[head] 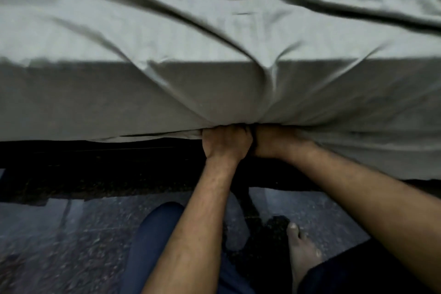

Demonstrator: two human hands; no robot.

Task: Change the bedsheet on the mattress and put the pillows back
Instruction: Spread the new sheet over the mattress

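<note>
Head view: my left hand (226, 142) and right hand (274, 141) each clench the grey bedsheet (214, 38) hem at the mattress's lower edge. Soft, light cloth; best gripped bunched at the hem.

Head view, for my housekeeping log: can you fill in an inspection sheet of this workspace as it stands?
Surface: mattress side covered by sheet, on a dark bed base.
Job's things: grey-green bedsheet spread over the top, wrinkled, hanging down the side; no pillows seen.
Clutter: nothing seen.
Hands: left hand and right hand side by side at the sheet's lower edge, fingers curled into bunched fabric.
Cables: nothing seen.
Surroundings: dark speckled floor; bare foot and a knee in blue cloth below the bed edge.
</note>
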